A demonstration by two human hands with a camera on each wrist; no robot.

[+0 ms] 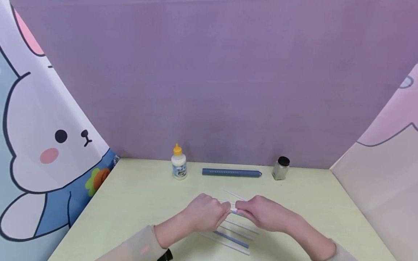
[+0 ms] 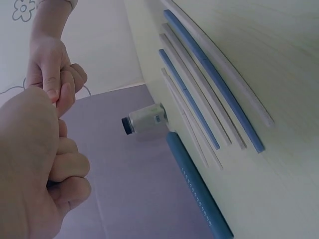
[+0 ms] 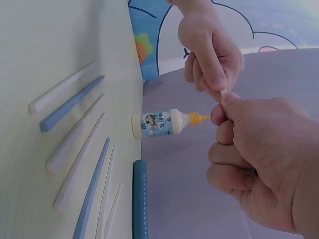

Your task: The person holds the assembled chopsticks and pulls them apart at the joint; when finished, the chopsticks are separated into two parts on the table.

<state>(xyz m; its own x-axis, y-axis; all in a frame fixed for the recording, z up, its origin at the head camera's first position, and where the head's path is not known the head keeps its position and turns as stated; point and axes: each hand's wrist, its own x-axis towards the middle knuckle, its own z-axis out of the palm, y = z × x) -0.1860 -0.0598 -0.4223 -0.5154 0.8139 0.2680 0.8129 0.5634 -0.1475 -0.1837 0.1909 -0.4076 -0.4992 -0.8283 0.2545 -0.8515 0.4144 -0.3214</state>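
Note:
Over the strips, my left hand [image 1: 207, 214] and right hand [image 1: 266, 214] meet almost knuckle to knuckle. Thumb and fingers of each hand pinch a small white piece [image 3: 224, 92], mostly hidden between them; its kind I cannot tell. On the table beneath lie several thin straight strips, white and blue, in a loose parallel row. Among them are a blue strip [image 1: 231, 239] and a white strip [image 1: 225, 244] at the near side. In the left wrist view, another blue strip [image 2: 214, 79] and a white strip [image 2: 224, 64] lie side by side.
A white glue bottle [image 1: 179, 167] with an orange nozzle stands at the back left. Right of it lies a dark blue rod [image 1: 232, 173] with small white markings. Farther right stands a small clear jar [image 1: 280, 170] with a black lid. A purple backdrop [image 1: 209, 79] rises behind the table.

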